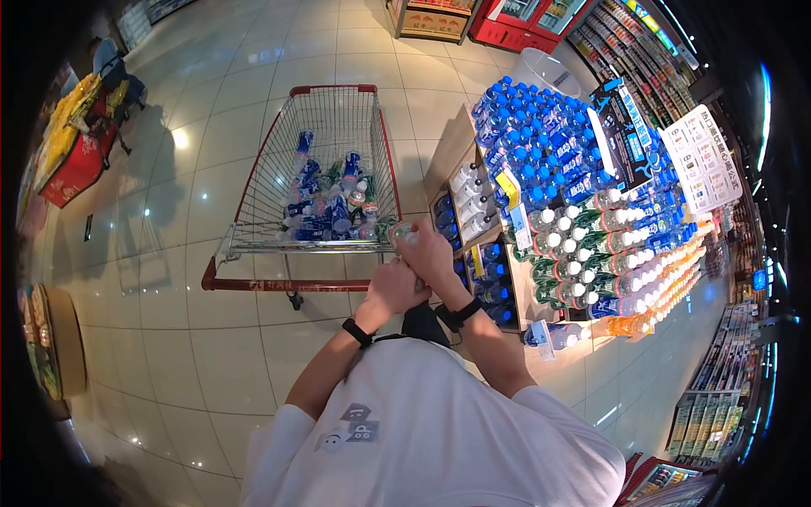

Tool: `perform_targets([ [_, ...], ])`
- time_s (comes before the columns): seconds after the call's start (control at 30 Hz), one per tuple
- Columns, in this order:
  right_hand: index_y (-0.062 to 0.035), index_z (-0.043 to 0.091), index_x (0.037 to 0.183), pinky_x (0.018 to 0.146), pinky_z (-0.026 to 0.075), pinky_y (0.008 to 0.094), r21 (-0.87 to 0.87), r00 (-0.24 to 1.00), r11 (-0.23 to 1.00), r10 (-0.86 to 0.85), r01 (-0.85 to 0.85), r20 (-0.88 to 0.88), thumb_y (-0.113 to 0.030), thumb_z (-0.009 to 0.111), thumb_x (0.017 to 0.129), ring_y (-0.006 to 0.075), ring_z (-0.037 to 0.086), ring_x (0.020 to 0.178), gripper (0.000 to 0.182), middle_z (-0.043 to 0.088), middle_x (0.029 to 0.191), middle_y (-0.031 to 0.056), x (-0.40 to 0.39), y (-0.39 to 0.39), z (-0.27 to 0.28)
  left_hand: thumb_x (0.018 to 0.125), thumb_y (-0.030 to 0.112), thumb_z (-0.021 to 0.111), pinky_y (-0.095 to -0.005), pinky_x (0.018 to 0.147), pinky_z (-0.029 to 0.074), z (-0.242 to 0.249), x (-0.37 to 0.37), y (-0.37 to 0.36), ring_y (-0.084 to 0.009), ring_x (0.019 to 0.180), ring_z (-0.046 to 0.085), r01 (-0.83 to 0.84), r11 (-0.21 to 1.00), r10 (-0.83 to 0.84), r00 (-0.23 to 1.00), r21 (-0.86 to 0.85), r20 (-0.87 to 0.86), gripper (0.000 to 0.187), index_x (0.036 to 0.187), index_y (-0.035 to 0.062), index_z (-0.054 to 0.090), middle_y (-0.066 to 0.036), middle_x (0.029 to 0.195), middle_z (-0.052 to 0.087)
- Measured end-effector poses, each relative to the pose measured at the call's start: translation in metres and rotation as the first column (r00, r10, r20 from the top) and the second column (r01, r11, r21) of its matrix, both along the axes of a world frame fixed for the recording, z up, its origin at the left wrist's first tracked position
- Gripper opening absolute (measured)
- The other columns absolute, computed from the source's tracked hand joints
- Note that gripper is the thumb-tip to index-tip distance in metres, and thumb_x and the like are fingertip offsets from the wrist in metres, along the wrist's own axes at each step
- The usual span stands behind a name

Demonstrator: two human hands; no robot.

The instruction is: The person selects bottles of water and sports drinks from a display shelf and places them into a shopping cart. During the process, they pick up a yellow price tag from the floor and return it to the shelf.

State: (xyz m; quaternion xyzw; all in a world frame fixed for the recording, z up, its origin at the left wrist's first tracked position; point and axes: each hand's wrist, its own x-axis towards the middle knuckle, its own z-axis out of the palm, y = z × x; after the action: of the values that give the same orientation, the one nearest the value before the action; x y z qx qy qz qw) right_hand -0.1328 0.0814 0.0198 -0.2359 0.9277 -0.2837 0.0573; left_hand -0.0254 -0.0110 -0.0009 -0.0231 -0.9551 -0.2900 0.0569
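Note:
A clear drink bottle (391,231) with a green label is in my right hand (431,252), beside the cart's near right corner. My right fingers are closed around it and hide much of its length. My left hand (394,290) is curled just below, against the bottle's near end, where a small pale part shows between the hands. The metal shopping cart (289,283) with a red handle stands ahead of me. Inside its basket lie several bottles (340,211), some with blue labels and some with green ones and white caps.
On my right is a display stand (456,152) stacked with blue-capped bottles (541,144), white-capped green-label bottles (562,262) and orange drinks (629,324). Promotional signs (703,159) rise behind them. A red display (72,165) and a round stand (63,338) are at left.

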Motion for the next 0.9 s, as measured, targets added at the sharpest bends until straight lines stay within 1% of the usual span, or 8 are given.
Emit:
perform_targets([
  [0.07, -0.0052, 0.061, 0.117, 0.075, 0.059, 0.0528, -0.126, 0.999, 0.992, 0.014, -0.02, -0.046, -0.031, 0.078, 0.088, 0.0453, 0.073, 0.084, 0.042, 0.073, 0.087, 0.0248, 0.001, 0.002, -0.006, 0.084, 0.048, 0.077, -0.0503, 0.078, 0.059, -0.002, -0.001, 0.0, -0.039, 0.091, 0.072, 0.001, 1.0, -0.001, 1.0, 0.002, -0.018, 0.051, 0.107, 0.0026, 0.075, -0.021, 0.101, 0.074],
  [0.1, -0.0052, 0.061, 0.117, 0.075, 0.059, 0.0528, -0.124, 0.999, 0.992, 0.014, -0.019, -0.043, -0.031, 0.078, 0.088, 0.0453, 0.073, 0.084, 0.042, 0.073, 0.087, 0.0248, 0.003, 0.001, -0.003, 0.084, 0.049, 0.077, -0.0505, 0.078, 0.059, -0.002, 0.0, 0.0, -0.0392, 0.092, 0.072, 0.001, 1.0, -0.001, 0.999, 0.006, -0.035, 0.053, 0.109, 0.0022, 0.075, -0.021, 0.102, 0.074],
  [0.17, -0.0035, 0.06, 0.117, 0.074, 0.059, 0.0494, -0.346, 0.998, 0.938, 0.009, 0.015, 0.068, -0.018, 0.077, 0.09, 0.0442, 0.072, 0.083, 0.036, 0.072, 0.086, 0.0235, 0.007, -0.002, 0.004, 0.084, 0.049, 0.077, -0.0507, 0.078, 0.059, -0.001, 0.0, 0.0, -0.0398, 0.091, 0.072, 0.01, 1.0, -0.009, 0.999, 0.024, -0.032, 0.055, 0.111, 0.0016, 0.074, -0.022, 0.103, 0.074],
  [0.3, -0.0025, 0.06, 0.116, 0.072, 0.058, 0.0479, -0.34, 0.995, 0.94, 0.054, -0.022, 0.086, -0.01, 0.073, 0.092, 0.0432, 0.072, 0.081, 0.029, 0.072, 0.085, 0.022, 0.004, 0.001, -0.001, 0.085, 0.05, 0.078, -0.0512, 0.078, 0.059, -0.005, 0.0, -0.001, -0.0411, 0.091, 0.072, 0.025, 0.999, -0.024, 0.999, 0.034, -0.028, 0.057, 0.114, 0.0008, 0.073, -0.023, 0.105, 0.073],
  [0.37, -0.0031, 0.061, 0.113, 0.074, 0.055, 0.0537, -0.286, 0.994, 0.953, 0.105, -0.103, -0.009, -0.017, 0.07, 0.095, 0.0433, 0.071, 0.084, 0.025, 0.073, 0.089, 0.021, -0.001, 0.006, -0.018, 0.085, 0.05, 0.078, -0.0513, 0.079, 0.059, -0.004, 0.0, -0.001, -0.0412, 0.092, 0.072, 0.016, 0.999, -0.016, 1.0, 0.032, -0.018, 0.057, 0.114, 0.001, 0.073, -0.024, 0.106, 0.073],
  [0.47, -0.0022, 0.064, 0.106, 0.075, 0.055, 0.0537, -0.239, 0.997, 0.968, 0.083, -0.082, -0.01, -0.017, 0.069, 0.095, 0.0441, 0.071, 0.085, 0.019, 0.073, 0.09, 0.0216, -0.001, 0.007, -0.02, 0.085, 0.05, 0.077, -0.0514, 0.079, 0.059, -0.005, -0.001, -0.001, -0.0412, 0.092, 0.072, 0.011, 1.0, -0.011, 1.0, 0.022, -0.008, 0.057, 0.114, 0.0013, 0.073, -0.024, 0.108, 0.072],
  [0.83, -0.0023, 0.067, 0.104, 0.076, 0.056, 0.0535, -0.182, 0.999, 0.983, 0.04, -0.033, 0.037, -0.021, 0.066, 0.097, 0.0451, 0.071, 0.088, 0.02, 0.074, 0.092, 0.0225, -0.003, 0.017, -0.025, 0.086, 0.052, 0.077, -0.0497, 0.079, 0.059, 0.008, -0.002, -0.002, -0.0401, 0.093, 0.072, 0.019, 1.0, -0.019, 0.999, 0.011, -0.029, 0.057, 0.113, 0.0014, 0.073, -0.022, 0.111, 0.071],
  [0.9, -0.0023, 0.068, 0.105, 0.077, 0.056, 0.0526, -0.168, 0.998, 0.986, 0.024, -0.015, 0.052, -0.021, 0.066, 0.097, 0.0448, 0.071, 0.089, 0.02, 0.074, 0.092, 0.0222, -0.002, 0.026, -0.024, 0.087, 0.047, 0.074, -0.0472, 0.087, 0.058, 0.017, -0.001, -0.003, -0.0391, 0.102, 0.07, 0.028, 0.999, -0.031, 0.993, 0.026, 0.11, 0.059, 0.117, -0.004, 0.069, -0.022, 0.11, 0.071],
])
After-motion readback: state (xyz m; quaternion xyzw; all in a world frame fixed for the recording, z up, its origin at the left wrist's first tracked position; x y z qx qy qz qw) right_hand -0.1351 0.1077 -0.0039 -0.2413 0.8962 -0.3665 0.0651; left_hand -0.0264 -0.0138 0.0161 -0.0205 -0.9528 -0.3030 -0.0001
